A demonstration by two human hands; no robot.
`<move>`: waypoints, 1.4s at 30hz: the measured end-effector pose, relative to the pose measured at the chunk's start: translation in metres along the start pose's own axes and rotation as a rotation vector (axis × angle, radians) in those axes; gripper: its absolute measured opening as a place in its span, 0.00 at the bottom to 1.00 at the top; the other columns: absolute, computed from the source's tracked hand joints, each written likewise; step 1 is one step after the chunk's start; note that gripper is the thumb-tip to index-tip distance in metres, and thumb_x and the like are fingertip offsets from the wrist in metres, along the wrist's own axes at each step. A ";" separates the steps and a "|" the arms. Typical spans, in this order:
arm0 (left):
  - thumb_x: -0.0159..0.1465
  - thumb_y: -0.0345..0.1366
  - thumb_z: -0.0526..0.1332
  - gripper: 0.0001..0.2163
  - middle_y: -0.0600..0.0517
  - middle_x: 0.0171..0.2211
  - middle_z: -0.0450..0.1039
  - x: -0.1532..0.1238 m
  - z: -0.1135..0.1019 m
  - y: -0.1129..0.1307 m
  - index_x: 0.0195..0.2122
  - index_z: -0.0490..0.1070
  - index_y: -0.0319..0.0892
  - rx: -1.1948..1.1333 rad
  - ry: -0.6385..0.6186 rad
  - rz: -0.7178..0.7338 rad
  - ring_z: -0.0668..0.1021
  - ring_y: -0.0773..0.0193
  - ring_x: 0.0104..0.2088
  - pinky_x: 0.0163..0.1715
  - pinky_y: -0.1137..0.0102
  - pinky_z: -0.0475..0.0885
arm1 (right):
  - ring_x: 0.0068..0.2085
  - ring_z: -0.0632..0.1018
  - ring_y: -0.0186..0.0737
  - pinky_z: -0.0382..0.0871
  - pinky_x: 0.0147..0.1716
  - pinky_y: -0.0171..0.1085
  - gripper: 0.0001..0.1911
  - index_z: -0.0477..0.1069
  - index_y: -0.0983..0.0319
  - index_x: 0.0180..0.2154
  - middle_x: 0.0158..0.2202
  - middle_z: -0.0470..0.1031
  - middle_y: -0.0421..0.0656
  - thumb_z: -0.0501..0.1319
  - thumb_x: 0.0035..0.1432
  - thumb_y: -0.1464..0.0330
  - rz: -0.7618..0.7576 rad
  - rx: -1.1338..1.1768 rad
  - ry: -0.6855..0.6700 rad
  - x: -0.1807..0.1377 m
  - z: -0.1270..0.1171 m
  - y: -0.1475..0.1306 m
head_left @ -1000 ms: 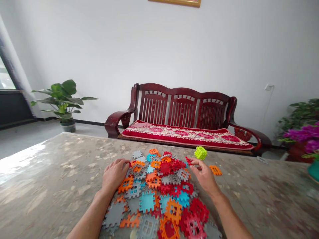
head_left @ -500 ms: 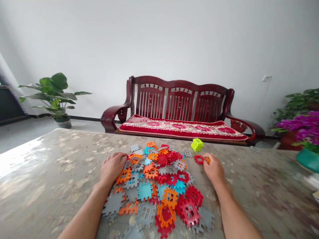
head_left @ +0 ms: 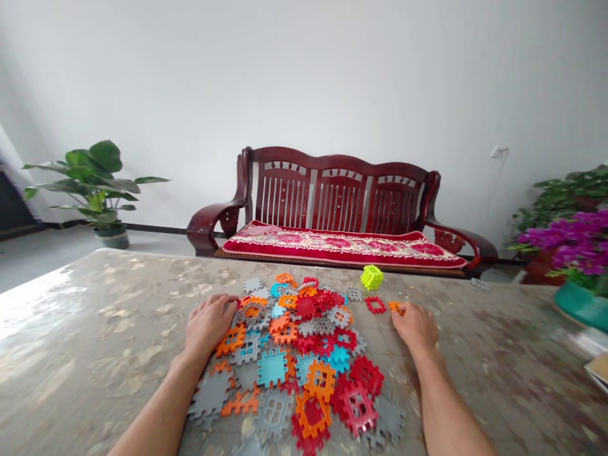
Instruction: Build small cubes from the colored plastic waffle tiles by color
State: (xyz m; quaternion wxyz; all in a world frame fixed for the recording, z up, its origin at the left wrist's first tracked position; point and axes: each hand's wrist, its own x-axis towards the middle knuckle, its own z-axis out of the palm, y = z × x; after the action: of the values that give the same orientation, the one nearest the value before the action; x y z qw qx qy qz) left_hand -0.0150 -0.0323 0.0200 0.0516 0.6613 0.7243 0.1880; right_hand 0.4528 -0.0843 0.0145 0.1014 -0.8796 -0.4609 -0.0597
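A heap of flat plastic interlocking building tiles (head_left: 272,367), orange, red, grey and light blue, lies between my hands. My left hand (head_left: 212,322) rests palm down against the heap's left edge, fingers stretched out and touching tiles there. On the right, my right hand (head_left: 417,324) lies on the table with its fingers extended. The tip of its thumb side touches a small orange tile (head_left: 395,306), which is partly hidden. Just left of that is a red open-frame tile (head_left: 375,304). Behind it sits a yellow-green cube (head_left: 372,277) of joined tiles.
The table (head_left: 118,329) has a patterned, glossy cover. Beyond its far edge stands a dark red wooden bench (head_left: 339,190). At right are purple flowers in a teal pot (head_left: 577,305), and a lone grey tile (head_left: 479,284). A potted plant (head_left: 102,183) stands at far left.
My right hand has loosened from the orange tile, its fingers spreading flat to the right. My left hand stays by the heap. The view has shifted slightly.
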 end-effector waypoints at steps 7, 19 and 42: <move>0.65 0.47 0.46 0.21 0.51 0.55 0.74 -0.001 -0.001 0.000 0.47 0.77 0.53 -0.001 0.013 0.005 0.74 0.52 0.53 0.55 0.57 0.64 | 0.46 0.77 0.57 0.71 0.36 0.46 0.19 0.77 0.58 0.42 0.46 0.76 0.54 0.58 0.51 0.58 0.017 -0.023 -0.171 0.006 -0.009 0.006; 0.65 0.47 0.47 0.20 0.52 0.54 0.74 -0.001 -0.001 0.000 0.46 0.78 0.53 -0.006 0.027 0.009 0.75 0.53 0.52 0.55 0.59 0.64 | 0.43 0.76 0.45 0.67 0.45 0.40 0.14 0.75 0.61 0.42 0.42 0.76 0.49 0.56 0.57 0.63 -0.194 0.340 0.274 0.009 0.024 0.002; 0.66 0.47 0.45 0.21 0.51 0.55 0.73 -0.002 -0.003 0.002 0.48 0.77 0.53 0.006 0.003 -0.002 0.74 0.51 0.53 0.55 0.57 0.64 | 0.46 0.76 0.49 0.66 0.46 0.44 0.16 0.76 0.59 0.44 0.45 0.77 0.49 0.54 0.60 0.65 -0.208 0.256 0.197 0.006 0.026 -0.006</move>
State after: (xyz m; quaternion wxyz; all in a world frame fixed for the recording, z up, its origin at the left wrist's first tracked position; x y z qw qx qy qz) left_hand -0.0136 -0.0343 0.0229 0.0489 0.6603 0.7257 0.1869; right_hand 0.4520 -0.0702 -0.0086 0.2505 -0.7970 -0.5411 -0.0965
